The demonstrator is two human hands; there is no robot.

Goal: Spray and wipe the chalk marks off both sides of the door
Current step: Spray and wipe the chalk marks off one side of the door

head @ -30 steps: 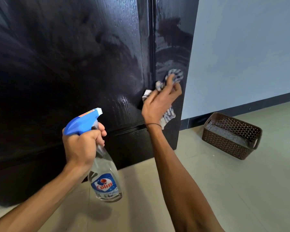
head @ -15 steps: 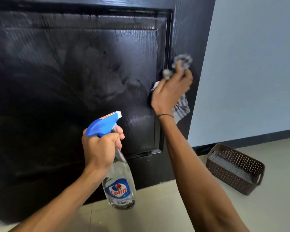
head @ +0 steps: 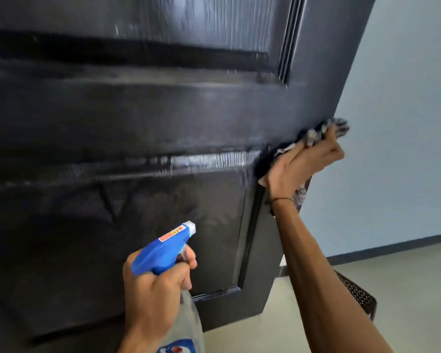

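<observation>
While the right hand (head: 299,165) bunches a striped cloth (head: 326,129) in its curled fingers and presses it against the door (head: 163,118) near the door's right edge, the left hand (head: 153,289) is wrapped around the neck of a spray bottle (head: 189,324), one finger lying at the trigger under the blue spray head (head: 163,248). The two hands are well apart: the right one is raised, level with the horizontal rail between the door's panels, and the left one is lower and closer to the camera. The nozzle points up and to the right, toward the door. A thin band circles the right wrist, and part of the cloth hangs below the palm.

The door is black, with raised panels, and fills most of the view. A pale wet streak shines along the moulding just left of the cloth, and more wet sheen shows on the upper panel. No chalk marks can be made out on the blurred surface. Behind the right forearm, a dark perforated basket (head: 359,294) sits on the light floor (head: 405,289), near the base of a pale blue wall (head: 405,123) with a dark skirting strip.
</observation>
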